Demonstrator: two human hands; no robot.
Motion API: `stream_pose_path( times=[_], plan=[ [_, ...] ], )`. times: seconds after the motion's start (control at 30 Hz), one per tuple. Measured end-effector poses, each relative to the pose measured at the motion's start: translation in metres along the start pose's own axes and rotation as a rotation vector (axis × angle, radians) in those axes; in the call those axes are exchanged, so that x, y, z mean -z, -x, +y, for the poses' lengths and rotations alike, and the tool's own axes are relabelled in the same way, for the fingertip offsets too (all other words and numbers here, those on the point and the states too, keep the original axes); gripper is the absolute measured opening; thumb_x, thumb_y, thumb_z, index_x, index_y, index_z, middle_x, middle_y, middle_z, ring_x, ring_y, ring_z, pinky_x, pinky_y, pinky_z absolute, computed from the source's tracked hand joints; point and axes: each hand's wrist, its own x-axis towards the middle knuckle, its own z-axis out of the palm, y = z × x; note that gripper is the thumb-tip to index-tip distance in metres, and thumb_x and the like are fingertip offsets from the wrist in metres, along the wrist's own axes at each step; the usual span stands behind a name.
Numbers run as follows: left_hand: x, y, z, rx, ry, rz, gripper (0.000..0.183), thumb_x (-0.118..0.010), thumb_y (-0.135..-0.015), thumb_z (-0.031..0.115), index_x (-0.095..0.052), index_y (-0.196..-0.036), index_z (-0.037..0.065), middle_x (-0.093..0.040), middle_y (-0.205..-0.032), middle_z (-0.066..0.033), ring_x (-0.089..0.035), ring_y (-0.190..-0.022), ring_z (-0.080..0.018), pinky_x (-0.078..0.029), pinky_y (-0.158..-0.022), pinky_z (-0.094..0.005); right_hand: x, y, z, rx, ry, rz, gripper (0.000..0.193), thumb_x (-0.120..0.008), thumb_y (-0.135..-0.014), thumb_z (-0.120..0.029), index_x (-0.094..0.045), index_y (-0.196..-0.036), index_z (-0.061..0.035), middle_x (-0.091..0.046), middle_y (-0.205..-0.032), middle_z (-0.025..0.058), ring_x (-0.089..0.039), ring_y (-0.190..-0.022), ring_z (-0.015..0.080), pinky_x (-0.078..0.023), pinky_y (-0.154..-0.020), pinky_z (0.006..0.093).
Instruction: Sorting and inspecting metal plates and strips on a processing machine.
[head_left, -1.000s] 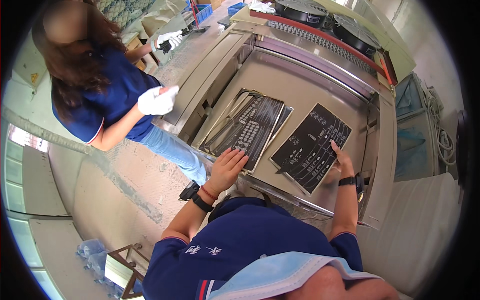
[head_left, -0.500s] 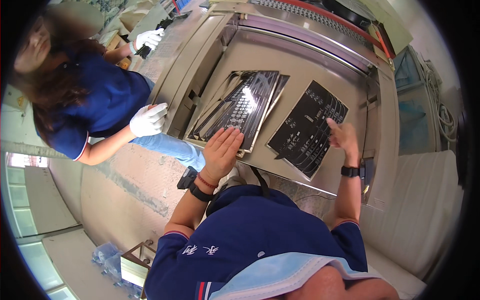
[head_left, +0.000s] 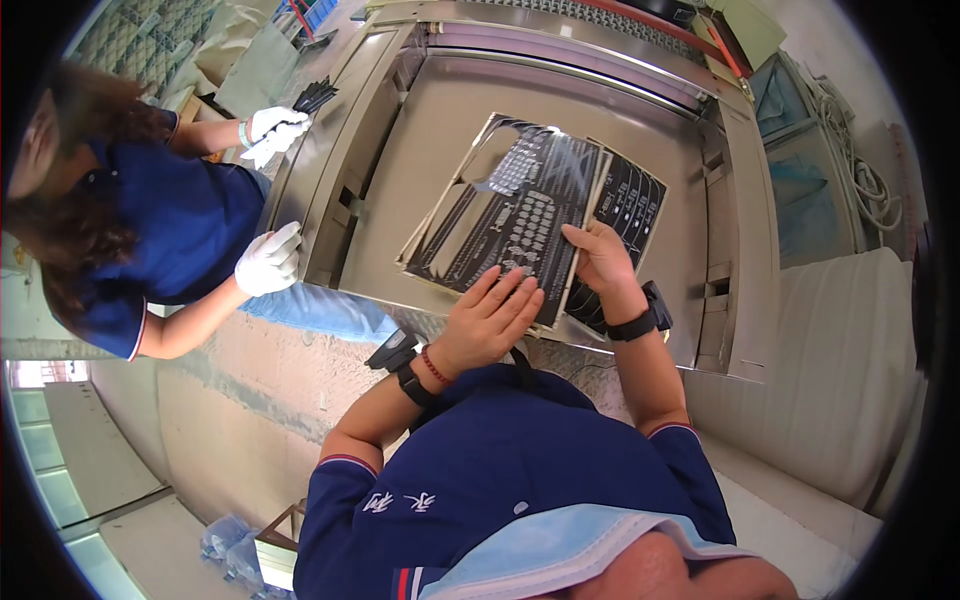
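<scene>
Change: a second earlier the two black printed sheets lay apart on the steel bed, one under each hand; by this frame the right-hand sheet (head_left: pixel 628 205) had slid in and sat tucked under the edge of the glossy keypad stack (head_left: pixel 510 215).
Left hand: left hand (head_left: pixel 487 322) lay flat, fingers spread, pressing on the near corner of the stack; nothing pinched.
Right hand: right hand (head_left: pixel 600 258) had its thumb on top and fingers curled at the seam between stack and sheet; whether it truly pinched an edge, I couldn't tell.
Where the sheets were: mid-bed on the metal machine table (head_left: pixel 400 200), fanned, not squared.
Read: looked like gathering into one pile, with edges still uneven.
Co-worker: a person in white gloves (head_left: pixel 268 262) stood at the left rail, the far glove holding dark strips (head_left: pixel 312 96).
</scene>
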Motion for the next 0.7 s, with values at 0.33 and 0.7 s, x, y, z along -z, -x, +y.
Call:
stream_pose_path(
  times=[0.33, 0.7],
  plan=[
    [-0.016, -0.001, -0.019, 0.074, 0.215, 0.109, 0.054, -0.075, -0.076, 0.029, -0.057, -0.121, 0.005, -0.057, -0.126, -0.0153, -0.052, -0.121, -0.0301, -0.040, -0.103, -0.0454, 0.111, 0.044, -0.046, 0.120, 0.030, 0.098, 0.040, -0.066, -0.084, -0.003, -0.052, -0.120, 0.0090, -0.064, -0.113, 0.0155, -0.064, -0.099, 0.0230, -0.051, -0.088, 0.0337],
    [-0.152, -0.044, -0.118, 0.916, 0.243, -0.449, 0.042, -0.070, -0.079, 0.033, -0.065, -0.101, -0.002, -0.067, -0.094, -0.0217, -0.065, -0.092, -0.0365, -0.052, -0.078, -0.0428, 0.150, 0.051, -0.037, -0.131, 0.779, 0.561, 0.032, -0.068, -0.086, -0.025, -0.060, -0.090, 0.0056, -0.066, -0.073, 0.0130, -0.065, -0.056, 0.0200, -0.056, -0.049, 0.0336]
  ],
)
